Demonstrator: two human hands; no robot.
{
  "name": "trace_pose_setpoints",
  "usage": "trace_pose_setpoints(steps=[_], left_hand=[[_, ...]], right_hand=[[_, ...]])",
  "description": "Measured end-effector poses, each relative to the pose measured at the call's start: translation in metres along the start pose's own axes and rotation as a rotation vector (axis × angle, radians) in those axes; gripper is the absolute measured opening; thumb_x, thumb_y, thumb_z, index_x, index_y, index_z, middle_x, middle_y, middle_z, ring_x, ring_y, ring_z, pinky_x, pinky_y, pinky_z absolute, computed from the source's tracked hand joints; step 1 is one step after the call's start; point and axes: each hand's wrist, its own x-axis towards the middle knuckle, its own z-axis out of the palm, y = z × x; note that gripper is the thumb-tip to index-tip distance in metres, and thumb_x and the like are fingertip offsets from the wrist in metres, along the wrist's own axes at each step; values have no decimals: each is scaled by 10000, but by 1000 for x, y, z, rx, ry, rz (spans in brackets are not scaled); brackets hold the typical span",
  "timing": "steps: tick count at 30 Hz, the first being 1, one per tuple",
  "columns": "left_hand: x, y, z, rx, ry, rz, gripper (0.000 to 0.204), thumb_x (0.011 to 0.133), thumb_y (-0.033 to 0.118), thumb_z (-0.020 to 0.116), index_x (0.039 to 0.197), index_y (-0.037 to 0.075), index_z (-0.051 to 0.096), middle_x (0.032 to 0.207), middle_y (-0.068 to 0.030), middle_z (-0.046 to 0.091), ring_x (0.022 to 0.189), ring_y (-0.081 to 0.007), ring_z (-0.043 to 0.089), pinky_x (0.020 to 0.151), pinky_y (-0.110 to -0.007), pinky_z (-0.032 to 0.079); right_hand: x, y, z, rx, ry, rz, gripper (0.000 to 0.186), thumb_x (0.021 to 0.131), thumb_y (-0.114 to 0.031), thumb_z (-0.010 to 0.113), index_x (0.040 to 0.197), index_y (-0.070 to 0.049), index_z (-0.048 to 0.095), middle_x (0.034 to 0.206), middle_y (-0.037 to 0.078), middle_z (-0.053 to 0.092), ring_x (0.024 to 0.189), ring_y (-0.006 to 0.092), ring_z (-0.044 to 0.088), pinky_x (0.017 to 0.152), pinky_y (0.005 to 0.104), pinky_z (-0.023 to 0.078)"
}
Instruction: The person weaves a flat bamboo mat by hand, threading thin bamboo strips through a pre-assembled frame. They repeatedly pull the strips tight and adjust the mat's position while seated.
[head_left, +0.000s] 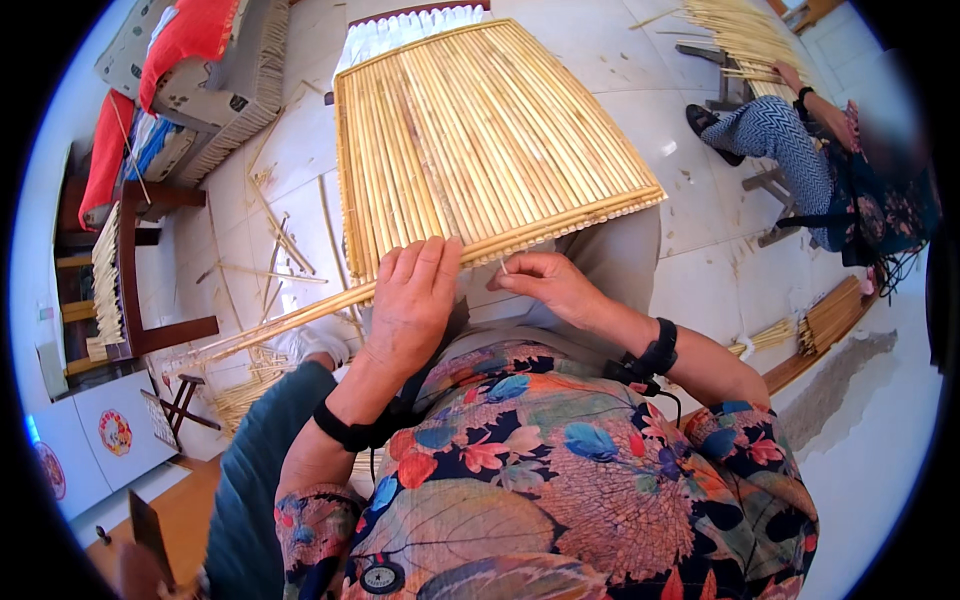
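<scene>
The panel of yellow stalks takes the upper middle of the frame, its near edge lying above the grey trousers of the person whose camera I follow from far away. The stalks are laid side by side in close rows, and a border of long stalks runs along this near edge and sticks out toward the left of the frame.

I see the left hand near the centre, its fingers set together and laid across the border at the panel's near corner. The thumb is hidden from me, so I cannot tell how firmly this hand is closed. The right hand, just beside it, makes a narrow pinch: thumb and forefinger meet on a small pale strand under the edge. What material it is, I cannot tell.

Each wrist wears a black band. On the tiled floor, at left, I notice loose stalks scattered. A sofa with red cloth is in the upper left. At the upper right, a co-worker in patterned trousers has one hand at another spread of stalks.
</scene>
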Motion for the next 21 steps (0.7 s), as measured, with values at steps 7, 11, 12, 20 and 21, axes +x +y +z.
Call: trace_pose_setpoints(steps=[7, 11, 12, 20, 21], left_hand=[[0, -1, 10, -3, 72, 83, 493, 743, 85, 592, 1205, -80, 557, 1088, -161, 580, 978, -296, 585, 826, -394, 461], [0, 0, 20, 28, 118, 113, 483, 740, 89, 580, 1186, -96, 560, 1072, -157, 585, 939, -274, 589, 793, -365, 468], [-1, -1, 20, 34, 127, 123, 479, 741, 92, 578, 1181, -96, 561, 1062, -154, 584, 931, -269, 587, 789, -362, 466], [5, 1, 20, -4, 179, 144, 456, 741, 104, 567, 1149, -100, 564, 997, -135, 565, 873, -245, 564, 757, -343, 457], [5, 2, 20, 7, 177, 141, 455, 741, 105, 567, 1148, -100, 565, 999, -135, 565, 872, -244, 563, 758, -343, 456]], right_hand=[[-27, -18, 4, -299, 150, 116, 204, 990, -147, 540, 1040, -5, 678, 751, 10, 599, 655, 72, 541, 572, 240, 464], [-28, -20, 8, -334, 135, 23, 195, 989, -143, 542, 1045, -18, 681, 742, -12, 580, 662, 67, 524, 575, 233, 442], [-28, -20, 10, -338, 131, -7, 194, 990, -143, 541, 1045, -22, 682, 738, -17, 575, 662, 65, 519, 576, 227, 435], [-34, -23, 11, -301, 186, 60, 210, 1003, -197, 539, 1056, -61, 690, 703, -50, 526, 649, 30, 463, 552, 188, 361], [-35, -25, 11, -291, 184, 56, 212, 1003, -204, 540, 1059, -64, 690, 702, -51, 524, 648, 26, 459, 548, 187, 357]])
